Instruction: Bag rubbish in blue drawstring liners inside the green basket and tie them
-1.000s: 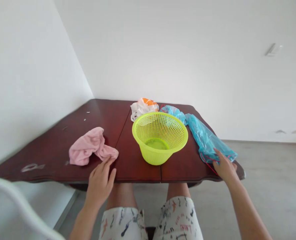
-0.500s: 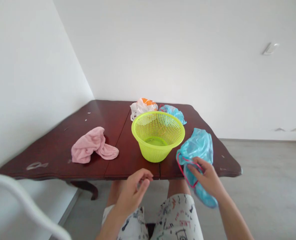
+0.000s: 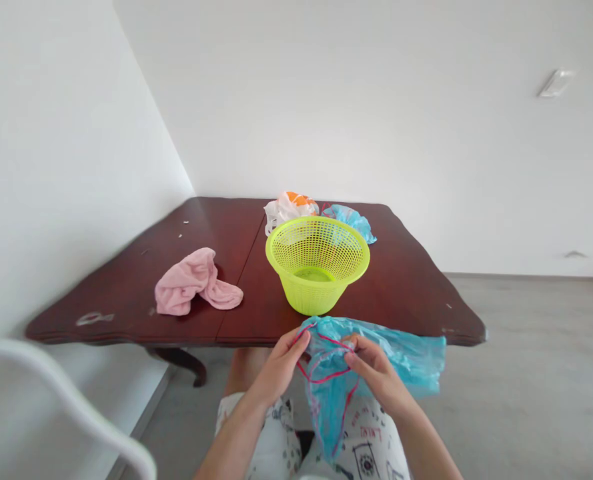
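Note:
Between my two hands a thin blue plastic bag (image 3: 396, 353) with a red drawstring is held at its mouth, over my lap and the table's front edge. My left hand (image 3: 283, 363) pinches the mouth's left side near the red string. On the other side, my right hand (image 3: 373, 370) grips the bag with thumb and fingers. Part of the bag hangs down in front of my shorts, and the rest stretches out to the right. Just beyond the bag stands a yellow-green plastic basket (image 3: 306, 293), upright, with nothing visible inside.
A crumpled pink cloth (image 3: 189, 283) lies on the dark wooden table (image 3: 211, 223), left of the basket. Behind the basket are a white and orange plastic bag (image 3: 289, 210) and another blue bag (image 3: 351, 220). A white curved bar (image 3: 76, 407) crosses the lower left.
My right hand has brought the blue bag leftward off the table's right side to my middle. The left hand, previously holding nothing, now grips its mouth. The view has shifted slightly.

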The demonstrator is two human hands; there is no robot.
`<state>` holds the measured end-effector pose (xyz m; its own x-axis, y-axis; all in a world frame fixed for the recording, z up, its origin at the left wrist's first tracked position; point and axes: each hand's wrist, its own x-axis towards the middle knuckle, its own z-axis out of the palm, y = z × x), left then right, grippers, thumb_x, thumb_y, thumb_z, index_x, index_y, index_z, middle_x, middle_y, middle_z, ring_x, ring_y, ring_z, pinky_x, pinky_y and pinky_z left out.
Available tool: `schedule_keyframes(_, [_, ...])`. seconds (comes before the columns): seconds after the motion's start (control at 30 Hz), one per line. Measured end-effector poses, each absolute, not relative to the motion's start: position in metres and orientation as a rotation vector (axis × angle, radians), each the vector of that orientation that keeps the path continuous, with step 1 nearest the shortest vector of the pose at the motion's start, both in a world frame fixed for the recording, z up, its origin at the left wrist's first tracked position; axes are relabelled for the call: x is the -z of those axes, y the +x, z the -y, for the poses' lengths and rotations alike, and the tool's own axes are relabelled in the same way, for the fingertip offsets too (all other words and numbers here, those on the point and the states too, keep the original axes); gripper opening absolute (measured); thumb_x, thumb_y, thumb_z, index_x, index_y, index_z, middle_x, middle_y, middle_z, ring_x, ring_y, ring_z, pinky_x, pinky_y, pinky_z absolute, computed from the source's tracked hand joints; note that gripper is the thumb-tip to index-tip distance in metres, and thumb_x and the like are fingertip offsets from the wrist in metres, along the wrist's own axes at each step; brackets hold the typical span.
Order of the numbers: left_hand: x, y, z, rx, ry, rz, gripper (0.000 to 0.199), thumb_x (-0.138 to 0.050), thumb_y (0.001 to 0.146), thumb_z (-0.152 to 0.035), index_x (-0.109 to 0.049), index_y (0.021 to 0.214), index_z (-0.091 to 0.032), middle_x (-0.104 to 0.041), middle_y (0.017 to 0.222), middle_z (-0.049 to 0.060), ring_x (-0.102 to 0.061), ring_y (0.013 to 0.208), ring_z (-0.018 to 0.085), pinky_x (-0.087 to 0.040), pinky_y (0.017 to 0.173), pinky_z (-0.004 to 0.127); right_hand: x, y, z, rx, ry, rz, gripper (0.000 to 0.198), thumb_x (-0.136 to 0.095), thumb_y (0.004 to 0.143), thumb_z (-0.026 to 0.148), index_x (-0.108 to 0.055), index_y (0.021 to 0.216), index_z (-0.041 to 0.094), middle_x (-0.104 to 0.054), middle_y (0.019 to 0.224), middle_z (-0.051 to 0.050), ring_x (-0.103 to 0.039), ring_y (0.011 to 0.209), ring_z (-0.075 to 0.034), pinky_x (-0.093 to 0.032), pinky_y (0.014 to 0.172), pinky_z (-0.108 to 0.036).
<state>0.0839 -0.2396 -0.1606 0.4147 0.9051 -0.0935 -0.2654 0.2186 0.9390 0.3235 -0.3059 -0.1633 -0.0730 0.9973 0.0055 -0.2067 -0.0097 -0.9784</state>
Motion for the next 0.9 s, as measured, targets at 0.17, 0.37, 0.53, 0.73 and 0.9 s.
schedule_keyframes(0.17, [0.154, 0.068, 0.248, -0.872, 0.861, -0.511, 0.069, -0.075, 0.102, -0.089, -0.076, 0.097, -0.02, -0.079, 0.103, 0.01, -0.074, 0.096, 0.025, -0.059, 0.086, 0.033, 0.154, 0.318, 0.306, -1.414, -0.932, 0.83, 0.059, -0.094, 0.095, 0.071, -0.057, 0.09, 0.026, -0.056, 0.083, 0.002, -0.047, 0.072, -0.015, -0.044, 0.069, -0.026])
schedule_keyframes(0.37, [0.137, 0.081, 0.262, -0.829, 1.22, -0.578, 0.062, -0.1, 0.094, -0.062, -0.081, 0.142, -0.026, -0.083, 0.141, 0.017, -0.079, 0.128, 0.034, -0.059, 0.119, 0.049, 0.148, 0.294, 0.308, -1.365, -0.896, 1.079, 0.06, -0.095, 0.09, 0.078, -0.075, 0.12, 0.029, -0.079, 0.117, -0.007, -0.073, 0.107, -0.028, -0.062, 0.101, -0.04])
schedule_keyframes(0.53, [0.135, 0.089, 0.256, -0.913, 1.112, -0.634, 0.032, -0.092, 0.103, -0.052, -0.09, 0.113, -0.022, -0.087, 0.127, 0.013, -0.079, 0.127, 0.035, -0.059, 0.121, 0.048, 0.141, 0.29, 0.304, -1.274, -0.98, 1.158, 0.057, -0.099, 0.094, 0.06, -0.072, 0.134, 0.03, -0.08, 0.122, -0.007, -0.075, 0.112, -0.026, -0.063, 0.102, -0.038])
schedule_keyframes(0.73, [0.156, 0.07, 0.25, -0.977, 0.761, -0.832, 0.048, -0.103, 0.088, -0.049, -0.091, 0.126, -0.022, -0.09, 0.123, 0.01, -0.084, 0.119, 0.032, -0.063, 0.109, 0.041, 0.152, 0.308, 0.304, -1.284, -1.11, 0.929, 0.051, -0.092, 0.1, 0.068, -0.067, 0.094, 0.024, -0.059, 0.078, 0.004, -0.049, 0.067, -0.013, -0.041, 0.06, -0.023])
schedule_keyframes(0.9, [0.16, 0.054, 0.244, -1.041, 0.483, -0.734, 0.029, -0.091, 0.096, -0.042, -0.091, 0.108, -0.015, -0.091, 0.097, 0.008, -0.086, 0.088, 0.027, -0.068, 0.09, 0.037, 0.16, 0.326, 0.302, -1.162, -1.053, 0.584, 0.041, -0.095, 0.097, 0.06, -0.071, 0.098, 0.027, -0.075, 0.085, 0.001, -0.064, 0.069, -0.019, -0.052, 0.062, -0.029])
